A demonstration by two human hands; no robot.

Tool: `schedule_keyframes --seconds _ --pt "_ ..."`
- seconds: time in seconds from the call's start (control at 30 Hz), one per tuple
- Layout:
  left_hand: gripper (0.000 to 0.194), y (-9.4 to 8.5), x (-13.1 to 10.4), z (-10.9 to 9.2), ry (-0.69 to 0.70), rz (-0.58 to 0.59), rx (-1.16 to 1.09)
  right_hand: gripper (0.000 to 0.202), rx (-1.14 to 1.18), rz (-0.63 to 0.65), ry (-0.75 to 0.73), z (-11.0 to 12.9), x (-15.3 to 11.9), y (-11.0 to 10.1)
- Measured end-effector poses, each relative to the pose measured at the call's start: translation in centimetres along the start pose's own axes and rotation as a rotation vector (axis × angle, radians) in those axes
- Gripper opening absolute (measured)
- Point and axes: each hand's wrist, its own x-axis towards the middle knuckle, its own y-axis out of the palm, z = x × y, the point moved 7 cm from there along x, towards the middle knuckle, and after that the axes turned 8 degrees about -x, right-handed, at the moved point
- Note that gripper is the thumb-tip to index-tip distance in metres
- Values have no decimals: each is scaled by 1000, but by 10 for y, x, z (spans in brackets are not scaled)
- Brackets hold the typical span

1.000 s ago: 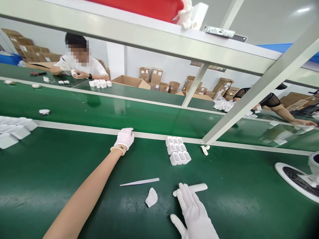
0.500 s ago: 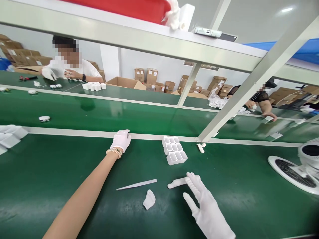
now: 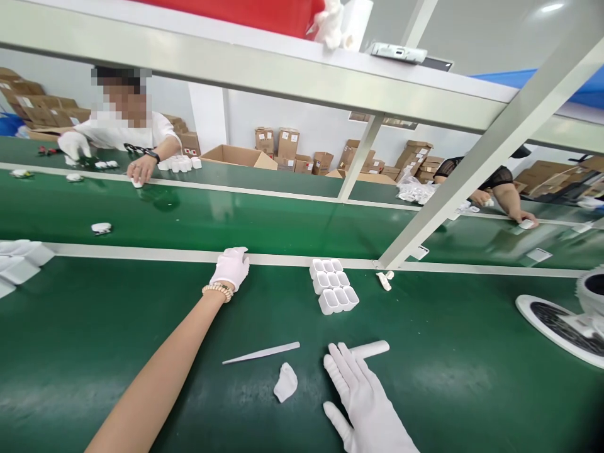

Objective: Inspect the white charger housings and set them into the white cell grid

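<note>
My left hand [image 3: 230,267], in a white glove, rests on the pale rail at the far edge of the green table; its fingers look curled, and whether they hold anything is hidden. My right hand [image 3: 356,390], also gloved, lies flat with fingers stretched over a white roll [image 3: 372,349]. Left of it are white tweezers [image 3: 262,353] and a crumpled white piece [image 3: 285,382]. Three rows of small white cups [image 3: 333,286] stand beyond my right hand, near the rail.
A slanted metal post [image 3: 453,163] rises from the rail. At the right stands a white fan [image 3: 566,321], at the left white boxes [image 3: 21,264]. Small parts [image 3: 100,228] lie on the green belt [image 3: 226,214]. Two people work across it.
My right hand has moved left over the roll, which now sticks out to its right. Small parts on the belt have shifted right. The person at the left has reached to the belt's edge.
</note>
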Motion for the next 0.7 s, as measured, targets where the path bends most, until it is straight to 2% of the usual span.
schedule_keyframes --seconds 0.1,0.33,0.47,0.6,0.7 --pt "42 2 0 -1 -1 5 -7 46 8 0 12 0 -8 -3" --pt "43 0 -1 -2 4 9 5 55 10 308 71 10 17 30" --pt "42 0 -1 -2 8 4 1 54 -8 308 45 12 9 27" --pt "42 2 -1 -2 2 -4 -8 50 -52 277 82 11 -7 22" --pt "42 2 -1 -2 4 -5 -11 52 -52 328 105 13 -1 25"
